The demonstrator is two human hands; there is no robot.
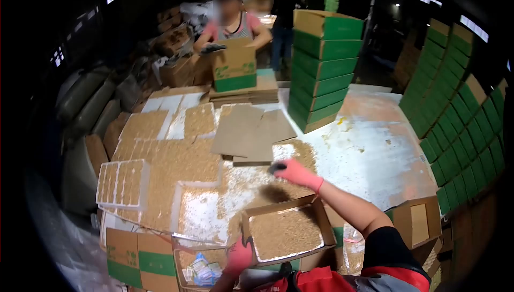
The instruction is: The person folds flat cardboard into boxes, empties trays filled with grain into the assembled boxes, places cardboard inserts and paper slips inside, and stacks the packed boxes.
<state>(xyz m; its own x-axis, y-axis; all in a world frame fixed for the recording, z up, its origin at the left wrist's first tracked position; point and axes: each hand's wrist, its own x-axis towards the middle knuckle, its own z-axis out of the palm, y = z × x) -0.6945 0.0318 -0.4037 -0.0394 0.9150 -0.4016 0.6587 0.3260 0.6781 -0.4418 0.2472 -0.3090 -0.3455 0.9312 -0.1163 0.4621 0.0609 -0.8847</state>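
Note:
My left hand [240, 254], in a pink glove with dark fingers, grips the left wall of an open cardboard box [317, 214]. Inside that box lies a white tray filled level with tan, grain-like material [286, 233]. My right hand [297, 174], gloved the same way, is raised over the table beyond the box, its shadow below it. Its dark fingertips are bunched together near the loose grey-brown cardboard sheets [249, 131]; whatever they may hold is hidden.
Tan material and white trays [122, 185] cover the table's left side. A tall stack of green boxes [324, 72] stands at the back, with more green boxes [460, 131] along the right. Across the table, a person handles a carton [234, 67]. An open box with packets [203, 270] sits front left.

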